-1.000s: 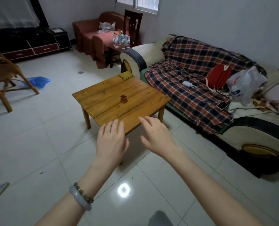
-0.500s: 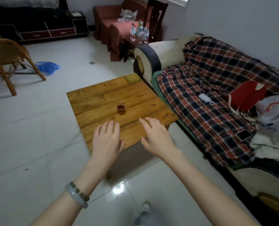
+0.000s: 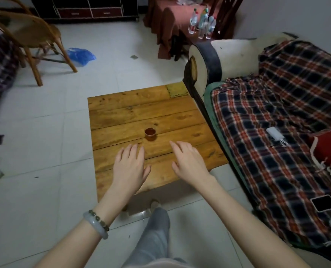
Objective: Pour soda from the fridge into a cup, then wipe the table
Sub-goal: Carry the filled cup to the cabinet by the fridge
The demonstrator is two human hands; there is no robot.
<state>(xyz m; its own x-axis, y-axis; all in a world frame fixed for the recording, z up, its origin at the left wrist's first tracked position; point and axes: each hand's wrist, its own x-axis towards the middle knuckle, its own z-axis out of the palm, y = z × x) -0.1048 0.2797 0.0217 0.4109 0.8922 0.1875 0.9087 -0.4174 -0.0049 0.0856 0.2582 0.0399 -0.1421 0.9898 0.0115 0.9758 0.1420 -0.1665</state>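
Observation:
A low wooden table [image 3: 122, 115] stands on the tiled floor beside a sofa. Near its middle sits a small clear cup [image 3: 150, 134] holding brown liquid. A yellow-green cloth [image 3: 175, 90] lies folded on the table's far right corner. My left hand [image 3: 129, 167] hovers palm down over the near part of the table, fingers apart, holding nothing. My right hand [image 3: 188, 161] is held the same way just right of it, also holding nothing. The cup is a short way beyond both hands' fingertips. No fridge or soda bottle is in view.
A sofa [image 3: 205, 60] with a plaid blanket [image 3: 276, 122] runs along the table's right side, carrying a phone [image 3: 323, 203] and a red bag [image 3: 329, 147]. Several water bottles [image 3: 201, 24] stand at the back. A rattan chair [image 3: 31, 35] and blue bag [image 3: 79, 56] are at left.
I have walked up to the table and my view has tilted down. Both hands, held out and holding nothing, now sit over the table's near edge instead of short of it.

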